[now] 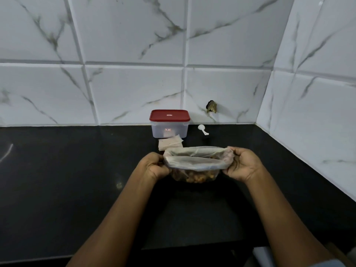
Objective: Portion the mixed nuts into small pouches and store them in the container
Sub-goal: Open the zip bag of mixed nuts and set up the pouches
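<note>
Two hands: the left hand [154,166] and the right hand [243,164] are held low over the desk [77,180], one at each side of the bag [194,163].
Fingers: on both hands the fingers [236,152] are curled and pinched on the bag's rolled-down rim; nothing else is held.
Mixed nuts: the clear bag is seated on the desk between the hands with its mouth pulled wide, and the nuts [194,177] are seen through its lower wall.
Pouches: a small stack of pouches [170,144] is laid flat just behind the bag, at the foot of the container; whether they touch cannot be told.
Container: the container [169,129] is stood by the tiled wall [134,89] with its red lid [169,115] on.
Scoop: a white scoop [202,129] is laid just right of the container, untouched.
Risk, spill: if one side of the rim is released or pulled unevenly, the soft bag is likely to slump and nuts may be scattered over the desk.
Risk, tear: the thin film could be split by hard stretching.
Risk, order: nothing can be stored until the lid is taken off.
</note>
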`<state>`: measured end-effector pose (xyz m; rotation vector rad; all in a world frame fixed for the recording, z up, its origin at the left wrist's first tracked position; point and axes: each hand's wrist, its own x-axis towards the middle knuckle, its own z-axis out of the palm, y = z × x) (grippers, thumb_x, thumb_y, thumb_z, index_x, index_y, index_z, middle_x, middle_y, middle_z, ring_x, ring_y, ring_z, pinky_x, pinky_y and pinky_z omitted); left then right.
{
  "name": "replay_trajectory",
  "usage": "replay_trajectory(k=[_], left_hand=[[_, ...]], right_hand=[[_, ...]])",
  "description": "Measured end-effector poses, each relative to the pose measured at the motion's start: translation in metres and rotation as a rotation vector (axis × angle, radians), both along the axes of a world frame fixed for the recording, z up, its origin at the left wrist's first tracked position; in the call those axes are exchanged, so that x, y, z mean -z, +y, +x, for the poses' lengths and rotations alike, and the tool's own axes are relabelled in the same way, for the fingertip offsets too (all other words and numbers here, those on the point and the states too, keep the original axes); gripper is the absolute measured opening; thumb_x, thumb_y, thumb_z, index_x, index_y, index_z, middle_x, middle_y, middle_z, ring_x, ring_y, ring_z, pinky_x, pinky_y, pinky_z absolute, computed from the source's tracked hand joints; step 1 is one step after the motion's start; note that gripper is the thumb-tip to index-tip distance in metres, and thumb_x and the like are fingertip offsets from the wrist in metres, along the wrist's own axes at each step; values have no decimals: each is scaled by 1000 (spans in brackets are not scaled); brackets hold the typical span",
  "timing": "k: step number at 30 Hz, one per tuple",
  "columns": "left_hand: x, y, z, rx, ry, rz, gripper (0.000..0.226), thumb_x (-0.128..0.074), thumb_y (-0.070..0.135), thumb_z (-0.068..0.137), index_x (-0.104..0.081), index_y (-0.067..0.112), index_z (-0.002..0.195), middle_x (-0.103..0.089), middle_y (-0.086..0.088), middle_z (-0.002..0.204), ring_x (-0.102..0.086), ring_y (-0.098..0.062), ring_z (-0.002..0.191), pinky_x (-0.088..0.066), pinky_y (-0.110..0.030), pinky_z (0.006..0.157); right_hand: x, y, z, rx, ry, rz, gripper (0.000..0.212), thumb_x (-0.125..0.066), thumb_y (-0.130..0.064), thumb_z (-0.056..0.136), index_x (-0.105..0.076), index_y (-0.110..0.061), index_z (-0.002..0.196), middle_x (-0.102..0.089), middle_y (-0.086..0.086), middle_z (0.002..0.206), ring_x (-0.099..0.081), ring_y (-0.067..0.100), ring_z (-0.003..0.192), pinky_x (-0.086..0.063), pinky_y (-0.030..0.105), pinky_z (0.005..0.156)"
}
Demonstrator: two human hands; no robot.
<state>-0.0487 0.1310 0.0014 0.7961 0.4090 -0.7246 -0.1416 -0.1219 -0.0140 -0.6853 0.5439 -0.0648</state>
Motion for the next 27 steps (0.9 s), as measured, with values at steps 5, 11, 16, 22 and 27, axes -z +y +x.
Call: replay_trajectory(k=[5,11,16,22,27], left_hand=[[4,-2,-3,57,-357,202,22,-52,15,103,-67,1,109,-72,-19,101,-70,-33,91,-61,-50,84],[12,7,-11,218,-876,867,18,-75,27,91,-67,16,103,-73,-8,103,-73,-27,94,-64,-51,83],[6,-8,-4,108,-486,385,13,-69,16,99,-69,3,99,-74,-16,94,-71,-29,82,-58,-53,86],[9,-14,18,93,-141,56,11,-63,8,101,-64,-1,95,-67,-15,84,-64,-23,71,-58,-50,87],[14,-11,17,137,-261,175,18,-57,11,104,-65,-1,114,-73,-16,75,-69,-24,57,-62,-40,54]], right_hand=[[14,3,-3,44,-35,-43,17,-69,-23,84,-61,-9,78,-53,0,59,-52,13,47,-49,21,55],[0,12,-15,89,79,-758,27,-66,-26,103,-71,1,103,-70,11,77,-65,22,67,-56,37,69],[7,23,-13,85,21,-231,28,-59,-19,105,-62,-7,80,-55,2,57,-53,12,48,-51,25,49],[31,6,-10,-20,39,-72,34,-94,-17,68,-61,-9,71,-64,6,78,-68,24,77,-61,42,87],[20,18,-18,117,119,-423,33,-60,-29,104,-60,-9,78,-62,3,63,-61,16,52,-56,30,56]])
